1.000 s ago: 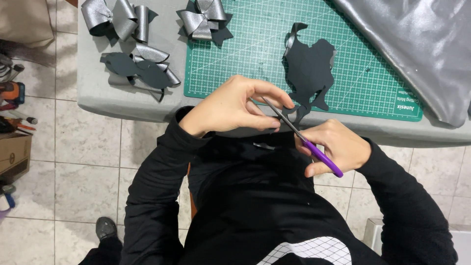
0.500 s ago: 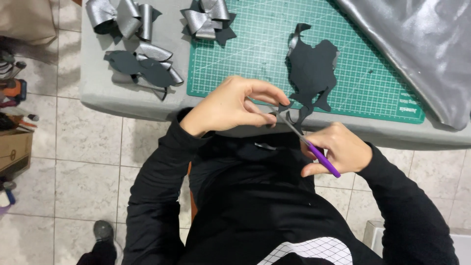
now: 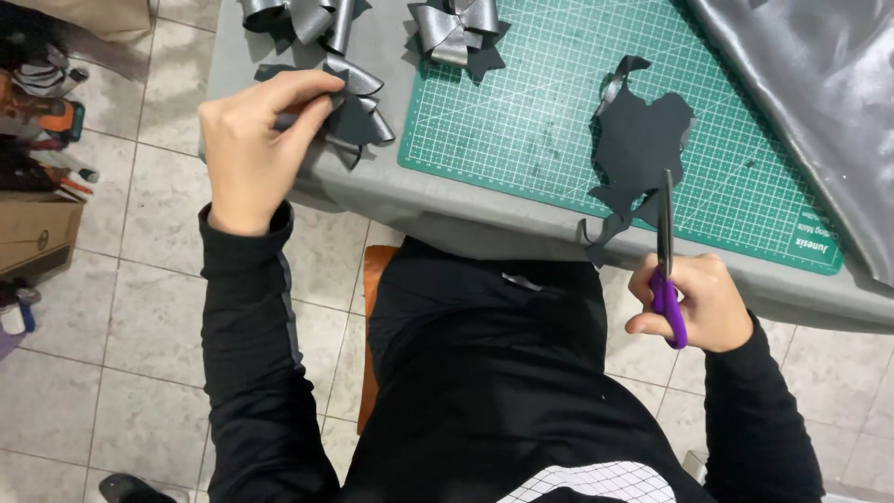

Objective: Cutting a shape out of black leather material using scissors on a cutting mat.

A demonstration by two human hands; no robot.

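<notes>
My only view sits on the wearer's head, looking steeply down and close over the bench [image 3: 372, 200] edge, lap and tiled floor [image 3: 140, 307], both grips within frame.

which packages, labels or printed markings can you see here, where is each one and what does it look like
Cardboard box: on the tiled floor at the far left, brown, with a small dark mark on its side.
Printed label on the cutting mat: at the mat's right corner near the table edge, small white lettering on green, above the right hand with the purple-handled scissors.
White grid lines on the mat: across its whole green face.
No screens or signs show.
</notes>
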